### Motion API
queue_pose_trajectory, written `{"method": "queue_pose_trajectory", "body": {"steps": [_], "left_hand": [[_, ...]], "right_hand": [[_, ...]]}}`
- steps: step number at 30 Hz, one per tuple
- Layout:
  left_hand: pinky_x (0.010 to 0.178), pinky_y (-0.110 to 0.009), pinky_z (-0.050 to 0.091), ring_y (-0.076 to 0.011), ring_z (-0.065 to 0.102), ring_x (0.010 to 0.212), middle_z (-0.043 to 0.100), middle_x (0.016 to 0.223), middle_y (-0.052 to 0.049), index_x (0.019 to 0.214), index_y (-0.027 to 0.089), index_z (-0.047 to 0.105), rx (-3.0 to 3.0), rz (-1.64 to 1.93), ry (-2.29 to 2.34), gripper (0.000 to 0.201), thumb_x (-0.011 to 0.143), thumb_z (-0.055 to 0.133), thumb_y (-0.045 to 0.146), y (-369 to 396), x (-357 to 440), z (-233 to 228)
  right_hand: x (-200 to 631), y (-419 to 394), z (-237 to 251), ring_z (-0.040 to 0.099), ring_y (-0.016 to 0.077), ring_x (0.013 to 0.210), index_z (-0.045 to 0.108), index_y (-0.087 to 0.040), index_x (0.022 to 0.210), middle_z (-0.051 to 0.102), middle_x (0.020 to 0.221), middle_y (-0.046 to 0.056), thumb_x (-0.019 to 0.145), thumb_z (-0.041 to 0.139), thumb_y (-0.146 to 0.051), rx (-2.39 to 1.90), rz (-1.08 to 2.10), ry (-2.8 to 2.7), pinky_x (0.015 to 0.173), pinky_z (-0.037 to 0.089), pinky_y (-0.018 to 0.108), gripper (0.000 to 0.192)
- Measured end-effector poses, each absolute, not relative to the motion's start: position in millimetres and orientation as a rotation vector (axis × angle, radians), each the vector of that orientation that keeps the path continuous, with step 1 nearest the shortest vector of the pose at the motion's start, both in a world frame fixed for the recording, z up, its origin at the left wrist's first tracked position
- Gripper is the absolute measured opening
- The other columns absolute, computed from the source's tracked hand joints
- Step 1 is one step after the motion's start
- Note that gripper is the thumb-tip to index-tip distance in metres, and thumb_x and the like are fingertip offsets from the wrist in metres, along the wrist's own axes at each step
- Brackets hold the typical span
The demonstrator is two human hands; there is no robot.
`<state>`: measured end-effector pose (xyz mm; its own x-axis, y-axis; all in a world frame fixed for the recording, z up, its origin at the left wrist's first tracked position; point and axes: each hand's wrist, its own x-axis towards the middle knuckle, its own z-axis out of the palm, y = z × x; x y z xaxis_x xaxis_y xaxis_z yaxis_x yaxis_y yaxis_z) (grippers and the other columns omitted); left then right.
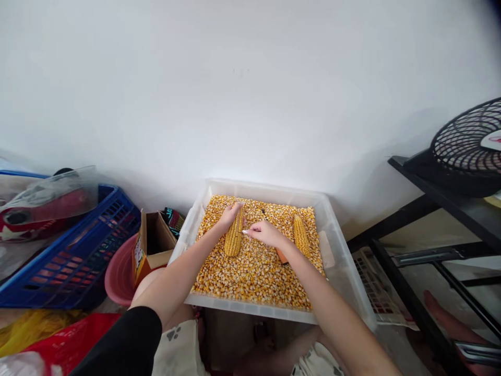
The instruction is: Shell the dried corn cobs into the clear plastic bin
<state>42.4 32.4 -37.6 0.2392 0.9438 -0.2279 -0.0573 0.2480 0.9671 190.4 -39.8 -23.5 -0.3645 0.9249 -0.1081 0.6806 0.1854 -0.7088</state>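
Note:
A yellow corn cob (234, 241), its rows of kernels still on, is tilted over a bed of loose corn kernels (250, 279). My left hand (229, 215) is closed around the cob's upper end. Beside it, my right hand (264, 233) has its fingers pinched together, with a small pale tip pointing at the cob's side; what that tip is I cannot make out. A second corn cob (301, 235) lies on the kernels to the right. An orange-brown piece (281, 256) shows partly behind my right forearm. All this sits in a translucent plastic bin (344, 256).
An open cardboard box (161, 259), a pink basin (117, 271) and a blue crate (78, 266) stand at the left. On the right, a black fan (469, 141) rests on a black frame (426, 183). A white wall (250, 104) rises behind the bin.

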Motion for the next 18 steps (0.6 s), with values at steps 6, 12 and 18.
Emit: {"method": "queue_pose_trajectory", "body": {"steps": [6,12,18], "left_hand": [[0.042,-0.027,0.042,-0.0169,0.054,0.041,0.056,0.048,-0.004,0.065,0.017,0.052,1.065,0.882,1.034,0.032,0.073,0.051,0.048,36,39,-42],[0.04,-0.028,0.042,-0.0173,0.053,0.039,0.056,0.048,-0.003,0.068,0.018,0.049,1.015,0.926,1.063,0.027,0.073,0.053,0.044,37,40,-43],[0.039,-0.027,0.041,-0.0178,0.054,0.039,0.055,0.047,-0.003,0.067,0.017,0.048,1.029,0.939,1.078,0.026,0.073,0.054,0.042,36,39,-41]], "right_hand": [[180,-44,-23,0.039,0.008,0.051,0.062,-0.013,0.066,0.05,0.054,-0.002,0.086,0.043,-0.039,-1.568,0.826,-2.214,0.052,0.024,0.021,0.038],[177,-43,-25,0.042,0.0085,0.053,0.063,-0.014,0.067,0.054,0.057,-0.001,0.087,0.042,-0.035,-1.601,0.735,-2.248,0.052,0.025,0.02,0.036],[177,-43,-25,0.041,0.0086,0.051,0.062,-0.014,0.066,0.056,0.057,0.0,0.087,0.042,-0.036,-1.622,0.659,-2.255,0.051,0.023,0.021,0.037]]}}
